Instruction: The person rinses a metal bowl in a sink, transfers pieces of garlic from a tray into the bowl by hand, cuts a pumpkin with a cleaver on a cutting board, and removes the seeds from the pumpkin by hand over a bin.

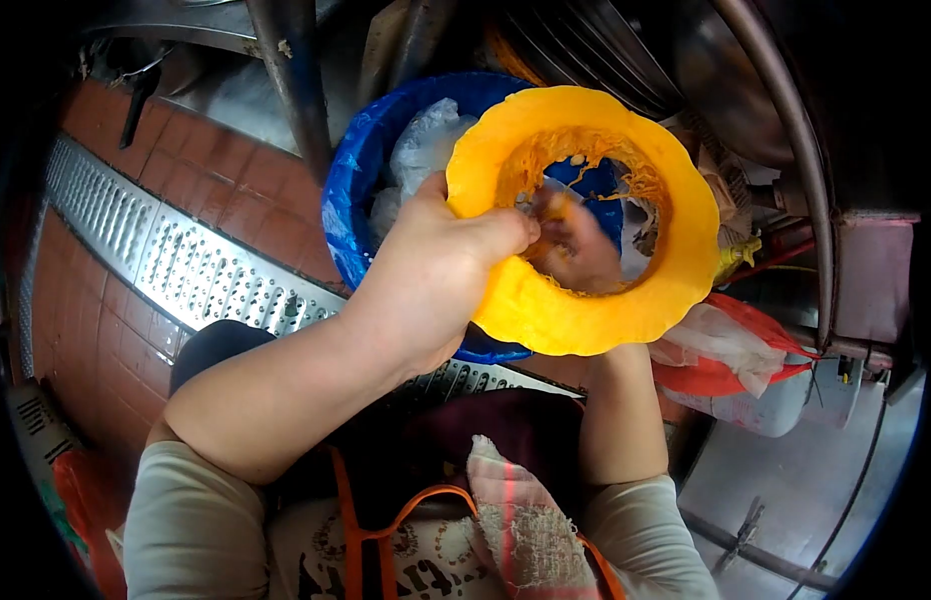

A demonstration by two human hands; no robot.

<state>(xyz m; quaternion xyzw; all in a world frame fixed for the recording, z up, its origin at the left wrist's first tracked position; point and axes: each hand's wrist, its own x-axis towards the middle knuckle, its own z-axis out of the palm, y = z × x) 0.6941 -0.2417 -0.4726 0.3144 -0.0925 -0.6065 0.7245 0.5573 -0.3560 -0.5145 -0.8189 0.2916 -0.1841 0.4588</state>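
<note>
My left hand [436,265] is closed on the left edge of a thick pumpkin ring [676,270], thumb hooked over its inner rim. The ring has a scalloped outline, bright orange flesh and a round hole. Loose stringy pulp [636,180] and a seed or two cling to the hole's wall. Through the hole I see my right hand [581,245], curled and blurred by motion, against the inner wall at the lower left. Its forearm passes behind the ring. Whatever its fingers hold is too smeared to name. Under the ring stands a blue bucket [344,190].
A crumpled clear plastic bag [426,145] lies in the bucket. A perforated metal drain cover [226,270] crosses the red tiled floor [231,185]. Metal legs [294,85] stand behind; a red and white bag [726,350] is at right. A cloth [526,510] hangs at my chest.
</note>
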